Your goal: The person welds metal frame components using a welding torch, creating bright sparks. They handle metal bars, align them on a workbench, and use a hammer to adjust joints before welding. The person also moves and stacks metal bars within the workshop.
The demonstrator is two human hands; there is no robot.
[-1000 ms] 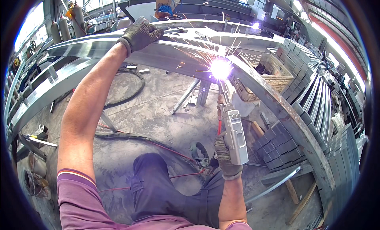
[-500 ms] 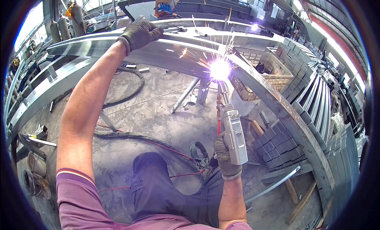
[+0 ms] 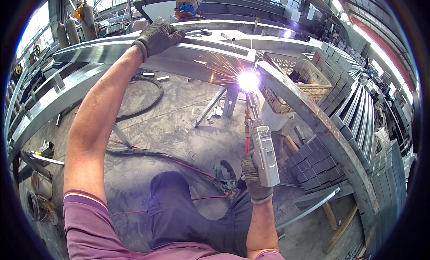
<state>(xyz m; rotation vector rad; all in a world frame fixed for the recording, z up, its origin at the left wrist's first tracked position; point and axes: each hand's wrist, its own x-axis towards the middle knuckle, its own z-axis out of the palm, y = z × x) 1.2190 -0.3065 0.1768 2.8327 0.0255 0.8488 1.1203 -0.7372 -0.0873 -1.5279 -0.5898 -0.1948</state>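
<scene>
My left hand [image 3: 157, 38], in a dark work glove, grips the top of a long rectangular metal tube [image 3: 179, 63] that lies across the frame. My right hand [image 3: 256, 177], gloved too, is wrapped round the handle of a silver handheld welding gun [image 3: 265, 150]. The gun points away from me, its nozzle [image 3: 252, 101] at the corner where the tube meets a curved metal beam [image 3: 313, 114] on the right. A white-violet glare [image 3: 248, 81] hides the joint itself. Orange sparks [image 3: 219, 67] spray leftward from it.
A beige plastic crate [image 3: 309, 87] stands beyond the beam. Stacked metal tubes [image 3: 316, 163] fill the right side. Hoses [image 3: 165, 157] run over the concrete floor [image 3: 179, 134] near my legs. Gas cylinders [image 3: 87, 20] stand far left; buckets [image 3: 41, 206] sit at lower left.
The spark spray has swung more to the left and low, with fewer sparks upward. The glare sits almost where it was. Both hands have barely moved.
</scene>
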